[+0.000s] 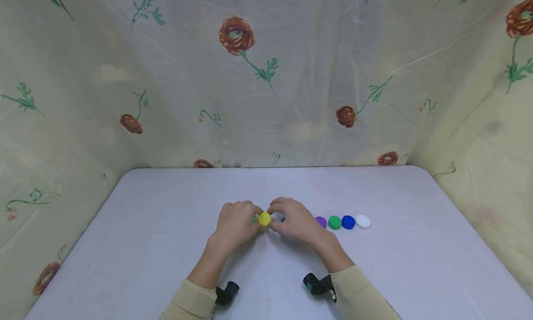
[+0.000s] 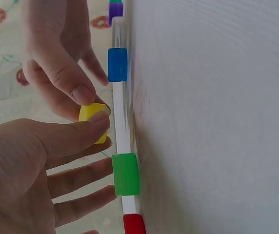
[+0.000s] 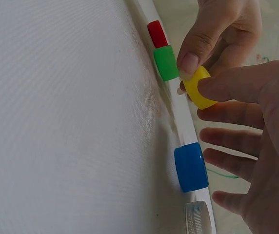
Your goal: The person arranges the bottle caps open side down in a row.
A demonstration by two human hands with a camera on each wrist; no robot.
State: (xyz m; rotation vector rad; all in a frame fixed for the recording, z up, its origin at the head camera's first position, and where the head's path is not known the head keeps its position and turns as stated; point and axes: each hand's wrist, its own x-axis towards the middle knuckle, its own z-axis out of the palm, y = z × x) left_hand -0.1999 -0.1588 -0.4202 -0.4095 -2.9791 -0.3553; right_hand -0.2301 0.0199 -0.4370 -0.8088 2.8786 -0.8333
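Note:
A yellow bottle cap [image 1: 264, 218] is held between my two hands, a little above the white table. Thumb and fingers of my left hand [image 1: 237, 222] pinch it from one side, and those of my right hand [image 1: 296, 222] pinch it from the other. In the left wrist view a green cap [image 2: 126, 174] and a red cap [image 2: 134, 224] stand close by my left hand's lower fingers. A blue cap [image 3: 191, 167] and a clear ribbed cap [image 3: 196, 218] are near my right hand's lower fingers in the right wrist view.
To the right of my right hand a row of caps lies on the white table [image 1: 266, 186]: purple [image 1: 320, 222], green [image 1: 334, 222], blue [image 1: 348, 222] and white [image 1: 363, 222]. A flowered cloth [image 1: 291, 116] hangs behind the table and at both sides.

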